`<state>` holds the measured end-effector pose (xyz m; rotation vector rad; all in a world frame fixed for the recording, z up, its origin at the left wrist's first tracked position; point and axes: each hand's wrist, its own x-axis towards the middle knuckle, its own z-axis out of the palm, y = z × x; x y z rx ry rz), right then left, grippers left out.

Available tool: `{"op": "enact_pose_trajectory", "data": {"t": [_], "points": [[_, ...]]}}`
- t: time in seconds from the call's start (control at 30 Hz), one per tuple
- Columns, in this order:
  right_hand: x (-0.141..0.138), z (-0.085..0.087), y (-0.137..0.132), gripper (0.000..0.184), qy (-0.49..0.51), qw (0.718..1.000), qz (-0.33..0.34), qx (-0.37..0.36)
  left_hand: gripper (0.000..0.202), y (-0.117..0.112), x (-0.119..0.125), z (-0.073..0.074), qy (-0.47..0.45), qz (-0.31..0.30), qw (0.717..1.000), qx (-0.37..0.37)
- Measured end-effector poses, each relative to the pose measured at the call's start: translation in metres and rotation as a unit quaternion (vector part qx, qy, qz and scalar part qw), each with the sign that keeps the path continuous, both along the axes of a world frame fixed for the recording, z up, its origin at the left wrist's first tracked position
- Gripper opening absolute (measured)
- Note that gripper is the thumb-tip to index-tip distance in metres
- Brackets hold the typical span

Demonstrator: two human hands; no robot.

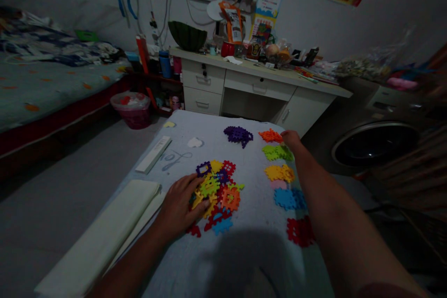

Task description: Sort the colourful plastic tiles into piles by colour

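Left hand (181,206) flat, grip wide, on mixed tile pile (220,191) mid-frame on the surface (209,130). Right hand (291,139) against orange heap (270,136), upper right; grip unreadable. Probably best: press lightly, free one tile, keep colours apart.

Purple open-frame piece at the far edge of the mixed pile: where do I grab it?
Probably pinch the purple frame's far-left bar from above, one finger through its open centre. It lies flat on the pile's edge with bare cloth beyond; the left hand is just short of it.
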<state>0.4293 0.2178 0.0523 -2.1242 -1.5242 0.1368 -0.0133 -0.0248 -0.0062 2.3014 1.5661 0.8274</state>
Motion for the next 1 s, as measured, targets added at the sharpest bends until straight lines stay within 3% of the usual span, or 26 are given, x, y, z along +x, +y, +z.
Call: {"op": "enact_pose_trajectory", "data": {"t": [0.13,0.23,0.4,0.57,0.77,1.0], "points": [[-0.009,0.009,-0.012,0.031,0.022,1.0,-0.01,0.017,0.055,0.0,0.001,0.0,-0.012,-0.003,1.0,-0.001],[-0.035,0.02,-0.032,0.03,0.067,0.996,0.029,0.044,0.055,0.0,0.002,0.002,-0.012,-0.001,1.0,-0.007],[-0.103,0.025,-0.089,0.019,0.154,0.964,0.211,0.041,0.055,0.0,0.003,0.006,-0.014,-0.005,1.0,-0.014],[-0.165,0.003,-0.14,0.016,0.131,0.929,0.342,-0.05,0.054,0.0,0.004,0.008,-0.02,-0.012,1.0,-0.013],[-0.197,-0.026,-0.152,0.022,-0.01,0.948,0.309,-0.077,0.052,-0.001,0.004,0.011,-0.031,-0.011,0.999,-0.012],[-0.202,-0.034,-0.146,0.033,-0.003,0.962,0.263,-0.065,0.051,0.0,0.006,0.009,-0.029,-0.002,0.999,-0.014]]}}
